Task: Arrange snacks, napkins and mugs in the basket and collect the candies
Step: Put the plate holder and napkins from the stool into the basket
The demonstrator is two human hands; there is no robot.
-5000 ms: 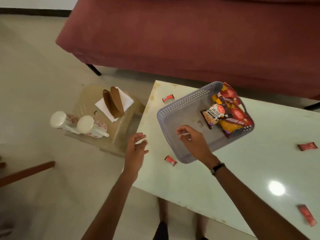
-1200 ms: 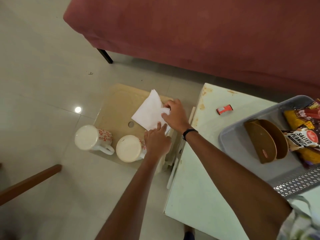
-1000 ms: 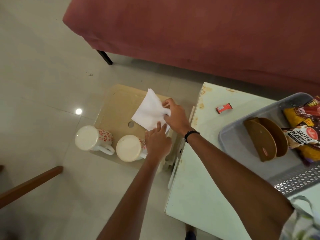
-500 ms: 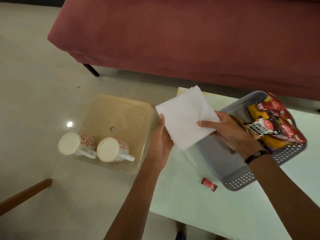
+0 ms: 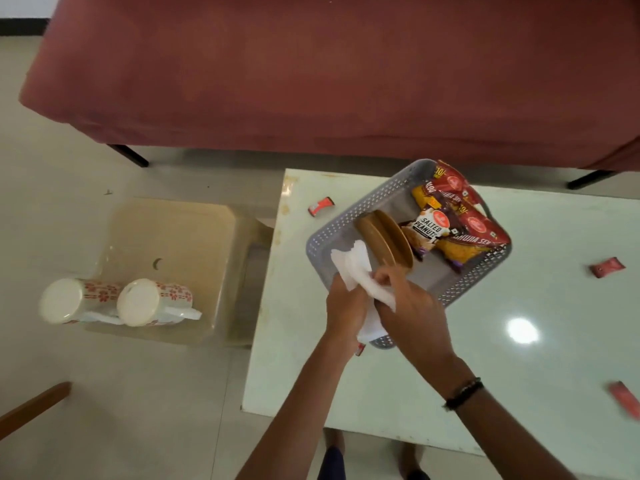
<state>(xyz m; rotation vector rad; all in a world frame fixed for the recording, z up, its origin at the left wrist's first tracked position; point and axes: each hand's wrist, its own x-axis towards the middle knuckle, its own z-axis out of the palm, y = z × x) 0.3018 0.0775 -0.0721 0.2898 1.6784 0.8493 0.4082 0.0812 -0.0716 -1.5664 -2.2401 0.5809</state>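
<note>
A grey perforated basket sits on the pale table. Inside it are snack packets at the far right and a brown napkin holder in the middle. Over the basket's near left corner, my left hand and my right hand both grip the white napkins, bent between them beside the holder. Two white mugs with red flowers lie on their sides on a beige stool to the left. Red candies lie on the table: one left of the basket, one at the right.
A dark red sofa runs along the far side. Another red candy lies near the table's right edge, and one peeks out under my left wrist. A wooden bar crosses the floor at lower left.
Both hands have carried the napkins from above the table's left edge down to the basket's near left corner, where the flat stack is now bent beside the brown holder.
</note>
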